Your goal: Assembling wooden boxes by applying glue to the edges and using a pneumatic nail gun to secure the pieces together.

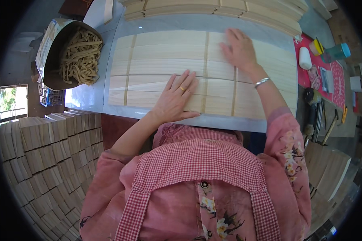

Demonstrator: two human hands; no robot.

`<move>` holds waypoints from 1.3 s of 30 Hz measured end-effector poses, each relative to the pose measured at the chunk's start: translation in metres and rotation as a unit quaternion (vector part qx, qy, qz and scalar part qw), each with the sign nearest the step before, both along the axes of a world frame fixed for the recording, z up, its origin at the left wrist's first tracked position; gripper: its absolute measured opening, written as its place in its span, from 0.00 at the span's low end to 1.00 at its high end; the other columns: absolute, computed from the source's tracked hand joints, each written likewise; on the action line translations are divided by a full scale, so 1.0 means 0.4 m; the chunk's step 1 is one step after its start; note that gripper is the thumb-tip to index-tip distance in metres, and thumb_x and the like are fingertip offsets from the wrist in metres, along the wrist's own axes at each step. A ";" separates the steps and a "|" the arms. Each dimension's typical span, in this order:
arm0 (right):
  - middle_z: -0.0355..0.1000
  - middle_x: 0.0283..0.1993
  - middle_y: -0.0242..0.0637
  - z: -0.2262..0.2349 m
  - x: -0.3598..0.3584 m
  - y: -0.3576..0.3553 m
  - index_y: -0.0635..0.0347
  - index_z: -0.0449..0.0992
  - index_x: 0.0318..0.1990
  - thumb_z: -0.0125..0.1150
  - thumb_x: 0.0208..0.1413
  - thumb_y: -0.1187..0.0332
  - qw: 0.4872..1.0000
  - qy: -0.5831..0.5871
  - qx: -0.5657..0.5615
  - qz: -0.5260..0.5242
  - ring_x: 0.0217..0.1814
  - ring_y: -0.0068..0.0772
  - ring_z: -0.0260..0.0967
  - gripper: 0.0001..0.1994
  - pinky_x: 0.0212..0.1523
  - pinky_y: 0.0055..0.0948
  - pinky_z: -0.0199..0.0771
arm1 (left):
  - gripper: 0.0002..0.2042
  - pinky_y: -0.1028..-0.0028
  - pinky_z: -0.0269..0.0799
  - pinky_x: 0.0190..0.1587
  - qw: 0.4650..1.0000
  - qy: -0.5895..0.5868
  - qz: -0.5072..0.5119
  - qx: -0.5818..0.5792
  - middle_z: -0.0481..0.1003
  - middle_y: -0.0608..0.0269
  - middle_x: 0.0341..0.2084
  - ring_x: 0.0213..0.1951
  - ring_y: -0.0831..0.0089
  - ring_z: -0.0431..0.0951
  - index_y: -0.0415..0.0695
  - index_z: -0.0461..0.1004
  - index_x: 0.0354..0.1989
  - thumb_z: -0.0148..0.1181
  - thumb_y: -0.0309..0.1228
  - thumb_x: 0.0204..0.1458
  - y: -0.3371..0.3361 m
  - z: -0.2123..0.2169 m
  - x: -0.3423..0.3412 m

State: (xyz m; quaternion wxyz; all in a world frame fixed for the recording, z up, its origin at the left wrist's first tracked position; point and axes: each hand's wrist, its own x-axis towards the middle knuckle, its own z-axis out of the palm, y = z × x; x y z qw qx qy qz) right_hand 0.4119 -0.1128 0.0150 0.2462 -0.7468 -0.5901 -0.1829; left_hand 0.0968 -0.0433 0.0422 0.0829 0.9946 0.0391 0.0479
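Pale wooden boards (165, 50) lie side by side on the table in front of me, crossed by narrow tan bands. A dark gap runs lengthwise between the nearer and farther boards. My left hand (175, 98) rests flat on the nearer boards, fingers stretched and thumb out to the right; a ring is on one finger. Over the far right part of the boards is my right hand (241, 52), fingers apart and somewhat blurred. It holds nothing, and whether it touches the wood I cannot tell. A silver bangle (262, 82) circles that wrist.
More grooved boards (181, 10) are stacked along the table's far edge. To the left, a tipped container (52, 60) holds many tan strips (82, 56). Stacked wood blocks (52, 140) fill the lower left. At right are a white roll (305, 58), a teal-lidded cup (337, 52) and a hammer (330, 126).
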 end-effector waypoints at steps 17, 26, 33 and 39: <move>0.71 0.48 0.40 -0.052 0.074 0.150 0.58 0.79 0.46 0.62 0.55 0.62 0.999 0.042 0.012 -0.020 0.47 0.47 0.66 0.14 0.53 0.40 0.69 | 0.51 0.46 0.42 0.74 0.999 -0.013 0.032 -0.013 0.53 0.49 0.74 0.76 0.54 0.48 0.34 0.57 0.70 0.61 0.62 0.47 0.072 -0.004 0.103; 0.72 0.53 0.41 -0.022 0.079 0.132 0.58 0.78 0.51 0.60 0.56 0.64 0.998 0.062 0.017 -0.026 0.51 0.48 0.67 0.16 0.57 0.40 0.68 | 0.49 0.48 0.40 0.75 0.999 -0.016 0.036 -0.015 0.53 0.52 0.74 0.76 0.56 0.48 0.34 0.58 0.70 0.59 0.63 0.48 0.080 0.000 0.127; 0.73 0.57 0.41 0.029 0.157 -0.158 0.60 0.78 0.52 0.62 0.58 0.69 0.983 0.124 0.062 -0.122 0.57 0.44 0.68 0.15 0.61 0.37 0.67 | 0.50 0.51 0.38 0.76 0.999 -0.004 0.048 -0.017 0.50 0.54 0.76 0.77 0.57 0.44 0.38 0.55 0.72 0.59 0.63 0.50 0.074 -0.007 0.108; 0.72 0.51 0.39 0.075 0.000 -0.333 0.60 0.78 0.49 0.66 0.53 0.68 0.990 0.128 -0.009 -0.062 0.50 0.45 0.67 0.16 0.53 0.36 0.70 | 0.49 0.52 0.35 0.76 0.999 0.001 0.039 -0.027 0.49 0.56 0.76 0.78 0.56 0.41 0.40 0.53 0.74 0.58 0.64 0.51 0.065 0.005 0.107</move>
